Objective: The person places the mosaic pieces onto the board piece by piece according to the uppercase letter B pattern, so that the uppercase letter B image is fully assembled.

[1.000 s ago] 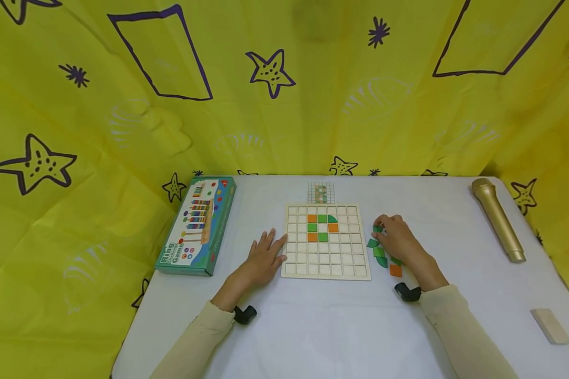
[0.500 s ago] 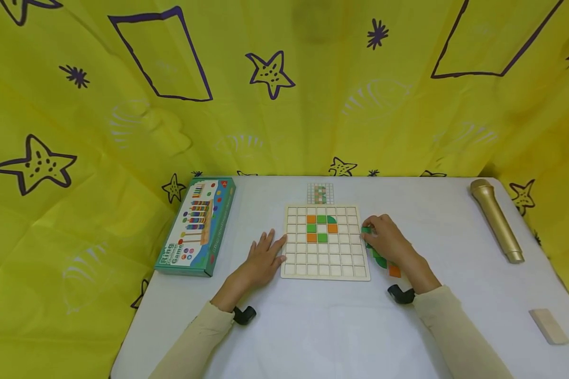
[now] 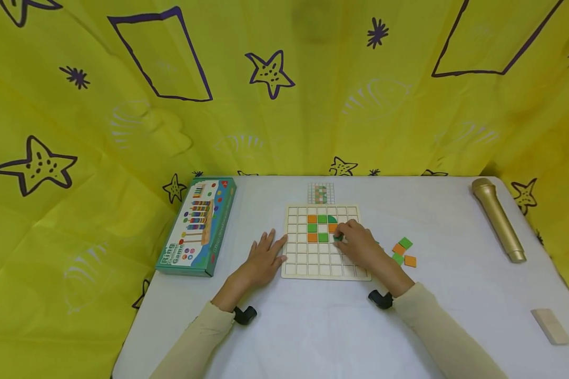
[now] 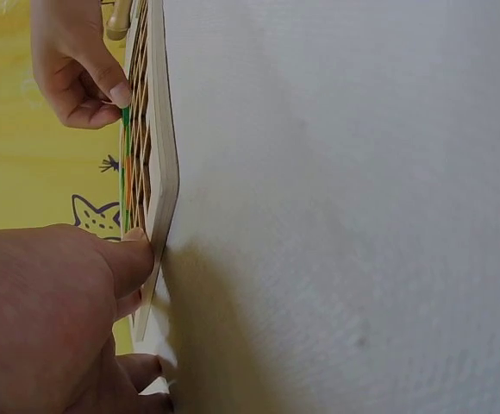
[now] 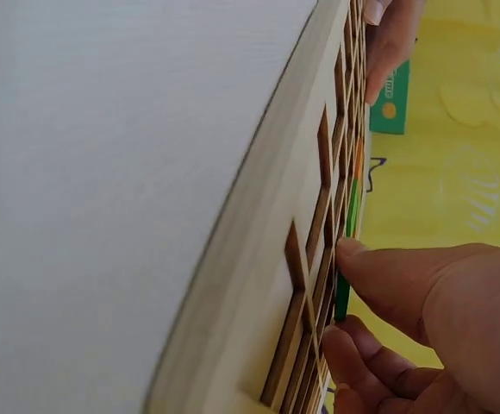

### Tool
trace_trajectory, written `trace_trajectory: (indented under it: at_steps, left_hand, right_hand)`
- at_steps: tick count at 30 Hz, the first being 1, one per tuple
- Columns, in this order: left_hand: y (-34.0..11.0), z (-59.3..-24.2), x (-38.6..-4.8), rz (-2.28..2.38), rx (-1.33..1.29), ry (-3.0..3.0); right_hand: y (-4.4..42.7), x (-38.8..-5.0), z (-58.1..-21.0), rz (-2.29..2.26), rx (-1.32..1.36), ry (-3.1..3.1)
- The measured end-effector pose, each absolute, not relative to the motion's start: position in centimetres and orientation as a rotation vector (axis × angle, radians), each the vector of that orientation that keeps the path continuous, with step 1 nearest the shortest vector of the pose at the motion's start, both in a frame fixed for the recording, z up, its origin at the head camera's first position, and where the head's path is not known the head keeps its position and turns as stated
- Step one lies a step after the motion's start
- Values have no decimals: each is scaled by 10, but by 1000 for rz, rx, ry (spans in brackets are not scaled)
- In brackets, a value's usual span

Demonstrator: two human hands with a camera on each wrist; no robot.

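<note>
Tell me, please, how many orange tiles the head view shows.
5. On the board: upper-left tile, lower-left tile, right tile. On the table, right of it: farther tile, nearer tile. The right hand may hide others.

Left sleeve [image 3: 196, 337]: long, pale beige
Right sleeve [image 3: 445, 331]: matching beige
Left wrist camera [image 3: 246, 316]: black, elbow-shaped
Right wrist camera [image 3: 380, 300]: likewise

The right hand [image 5: 444, 315] pinches a dark green piece [image 5: 342, 297] between thumb and fingers, right at the grid of a pale wooden board [image 5: 267, 198] — a brighter green piece [image 5: 353, 205] and an orange one [image 5: 359, 159] lie to its left. Farther left, fingers of the left hand [image 5: 395, 43] show by the board, beside a green box [image 5: 392, 108]. White tabletop [image 5: 86, 207] spreads on the near side — yellow cloth [image 5: 483, 112] hangs at the far side.
</note>
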State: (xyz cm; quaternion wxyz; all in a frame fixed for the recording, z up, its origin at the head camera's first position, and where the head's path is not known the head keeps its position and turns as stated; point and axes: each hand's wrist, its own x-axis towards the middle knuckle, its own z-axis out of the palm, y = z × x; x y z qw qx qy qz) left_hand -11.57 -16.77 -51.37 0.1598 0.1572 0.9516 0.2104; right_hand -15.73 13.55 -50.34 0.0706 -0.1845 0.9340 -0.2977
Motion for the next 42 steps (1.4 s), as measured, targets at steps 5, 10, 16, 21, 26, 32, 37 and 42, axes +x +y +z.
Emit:
trace_trajectory:
  at_steps: [5, 10, 16, 21, 26, 32, 37, 42]
  left_hand:
    - [-168, -513, -116, 605, 446, 2720]
    - [-167, -512, -116, 614, 445, 2713]
    - [-167, -512, -116, 605, 438, 2718]
    - [-167, -512, -116, 615, 451, 2717]
    - [-168, -511, -116, 626, 464, 2718]
    - [-168, -510, -116, 614, 474, 2716]
    - [-168, -511, -116, 615, 472, 2717]
    - [-168, -512, -116, 608, 468, 2720]
  right_hand:
    - [128, -160, -505, -904, -582, 2830]
    - [123, -161, -507, -945, -557, 2802]
    - [122, -159, -503, -993, -555, 2772]
    - [126, -158, -502, -1018, -590, 2765]
    - [130, -159, -503, -1015, -631, 2760]
    - [131, -160, -505, -1018, -650, 2764]
    - [132, -160, -508, -1010, -647, 2791]
    - [132, -159, -509, -974, -636, 2838]
